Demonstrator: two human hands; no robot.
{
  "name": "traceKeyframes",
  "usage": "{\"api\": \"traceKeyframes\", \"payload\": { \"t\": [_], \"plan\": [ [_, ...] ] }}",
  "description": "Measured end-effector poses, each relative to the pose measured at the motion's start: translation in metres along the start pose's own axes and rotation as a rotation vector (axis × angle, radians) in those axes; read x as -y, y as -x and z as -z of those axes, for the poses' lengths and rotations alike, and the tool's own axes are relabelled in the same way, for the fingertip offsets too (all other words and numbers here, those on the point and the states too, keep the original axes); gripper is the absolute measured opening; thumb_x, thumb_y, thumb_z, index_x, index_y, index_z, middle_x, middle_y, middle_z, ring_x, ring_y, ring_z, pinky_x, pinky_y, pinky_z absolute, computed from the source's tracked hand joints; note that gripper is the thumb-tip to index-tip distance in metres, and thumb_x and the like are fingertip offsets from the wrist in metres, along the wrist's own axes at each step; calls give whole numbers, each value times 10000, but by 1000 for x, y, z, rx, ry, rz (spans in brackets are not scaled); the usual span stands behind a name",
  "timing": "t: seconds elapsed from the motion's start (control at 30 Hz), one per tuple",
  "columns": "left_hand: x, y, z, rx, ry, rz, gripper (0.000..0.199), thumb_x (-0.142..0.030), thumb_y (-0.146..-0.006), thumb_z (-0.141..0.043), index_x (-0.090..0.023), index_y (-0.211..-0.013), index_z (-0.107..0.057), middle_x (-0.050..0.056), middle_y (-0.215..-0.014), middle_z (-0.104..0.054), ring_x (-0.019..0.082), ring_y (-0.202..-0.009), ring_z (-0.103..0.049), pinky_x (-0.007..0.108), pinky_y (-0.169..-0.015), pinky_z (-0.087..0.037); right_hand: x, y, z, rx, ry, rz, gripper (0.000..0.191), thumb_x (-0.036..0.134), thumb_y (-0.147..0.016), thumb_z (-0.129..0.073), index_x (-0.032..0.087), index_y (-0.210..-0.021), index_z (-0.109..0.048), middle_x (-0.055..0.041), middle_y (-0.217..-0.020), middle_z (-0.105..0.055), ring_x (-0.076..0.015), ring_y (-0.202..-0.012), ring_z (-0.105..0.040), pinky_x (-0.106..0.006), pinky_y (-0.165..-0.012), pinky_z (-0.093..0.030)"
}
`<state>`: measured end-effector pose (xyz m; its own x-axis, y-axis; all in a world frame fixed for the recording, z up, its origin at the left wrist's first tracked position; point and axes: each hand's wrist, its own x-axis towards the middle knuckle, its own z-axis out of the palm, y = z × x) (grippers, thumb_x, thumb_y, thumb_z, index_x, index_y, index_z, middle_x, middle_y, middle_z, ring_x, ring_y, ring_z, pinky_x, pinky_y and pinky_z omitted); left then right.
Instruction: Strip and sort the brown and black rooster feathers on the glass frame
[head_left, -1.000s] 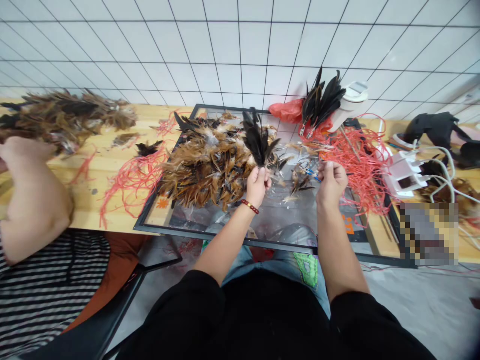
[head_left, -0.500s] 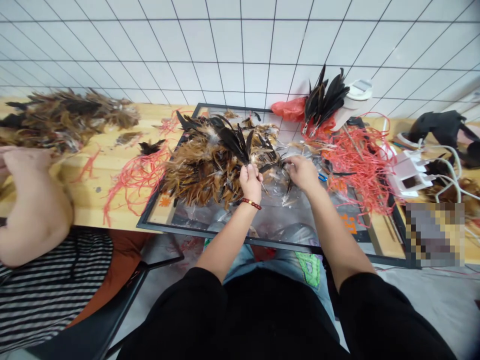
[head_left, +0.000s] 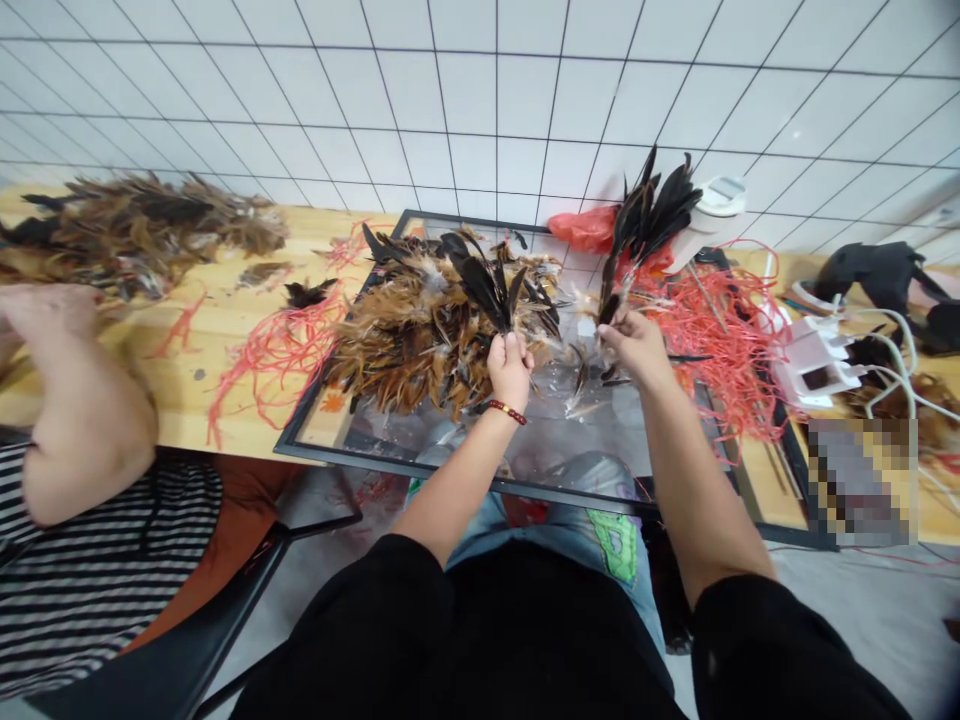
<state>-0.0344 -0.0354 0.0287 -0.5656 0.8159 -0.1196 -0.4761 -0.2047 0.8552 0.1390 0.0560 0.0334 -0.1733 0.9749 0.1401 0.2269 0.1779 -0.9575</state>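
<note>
My left hand [head_left: 511,368], with a beaded bracelet at the wrist, is closed around the lower ends of a small bunch of black feathers [head_left: 484,285], which fan upward. To its right, my right hand [head_left: 639,345] pinches a dark feather [head_left: 607,308] that stands up from the fingertips. A big heap of brown feathers [head_left: 409,345] lies left of my left hand on a black-framed glass panel [head_left: 450,476]. Several loose feathers [head_left: 581,370] are scattered on the glass between my hands.
Tangled pink string [head_left: 731,330] lies at right, with more string [head_left: 274,345] at left. Behind stand black feathers [head_left: 656,205] by a red bag [head_left: 581,232] and a white device [head_left: 721,195]. White chargers and cables [head_left: 814,360] lie far right. A co-worker's arm [head_left: 90,390] rests at left.
My right hand has moved right from the loose feathers and now raises a dark feather. The left hand keeps its bunch in nearly the same place. The view has shifted slightly.
</note>
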Motion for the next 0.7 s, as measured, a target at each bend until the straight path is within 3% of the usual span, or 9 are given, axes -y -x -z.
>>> {"api": "traceKeyframes", "payload": {
  "t": [0.07, 0.17, 0.33, 0.4, 0.47, 0.6, 0.7],
  "plan": [
    [4, 0, 0, 23, -5, -1, 303, -418, -961, -521, -192, -768, -460, -77, -591, -404, 38, -427, -380, 197, -432, -295, -2, 17, -11, 28, -175, -108, 318, 405, -661, -782, 204, -761, -556, 55, -573, -519, -98, -500, -454, -245, -520, -371],
    [8, 0, 2, 36, -21, 1, 284, -383, -973, -501, -188, -769, -467, -78, -582, -401, 37, -423, -386, 194, -428, -283, -7, 34, -26, 16, -211, -177, 414, 491, -586, -831, 194, -705, -568, 64, -528, -516, -72, -461, -423, -223, -469, -335],
    [5, -2, 4, 18, -26, 10, 314, -417, -954, -536, -180, -758, -471, -80, -578, -403, 29, -426, -393, 181, -427, -284, -17, 35, -24, -95, -225, -166, 504, 670, -663, -712, 181, -782, -683, 38, -561, -521, -81, -490, -424, -226, -464, -335],
    [3, 0, 2, 47, -39, 44, 318, -434, -942, -553, -179, -766, -482, -80, -575, -415, 31, -427, -413, 178, -421, -284, -19, 34, -20, -75, -237, -139, 501, 671, -739, -639, 185, -846, -700, 22, -613, -530, -93, -510, -430, -238, -484, -355],
    [2, 2, 0, 92, -58, 99, 307, -434, -937, -560, -179, -782, -491, -78, -575, -439, 37, -428, -440, 175, -413, -288, -17, 36, -16, -50, -85, -41, 426, 574, -836, -564, 184, -907, -719, -10, -684, -568, -121, -571, -476, -269, -553, -403],
    [2, 6, -2, 188, -99, 198, 265, -364, -963, -522, -169, -787, -488, -44, -630, -553, 50, -465, -524, 173, -447, -375, -8, 47, -11, -173, 615, 273, 329, 266, -907, -466, 213, -1070, -746, -87, -916, -634, -213, -861, -544, -370, -797, -409],
    [0, 11, -2, 299, -150, 358, 247, -344, -958, -527, -156, -802, -494, 21, -753, -663, 82, -526, -611, 201, -504, -463, -4, 52, -10, -249, 930, 332, 385, 199, -920, -446, 275, -1188, -713, -98, -1004, -618, -236, -922, -502, -388, -823, -355]
  ]
}}
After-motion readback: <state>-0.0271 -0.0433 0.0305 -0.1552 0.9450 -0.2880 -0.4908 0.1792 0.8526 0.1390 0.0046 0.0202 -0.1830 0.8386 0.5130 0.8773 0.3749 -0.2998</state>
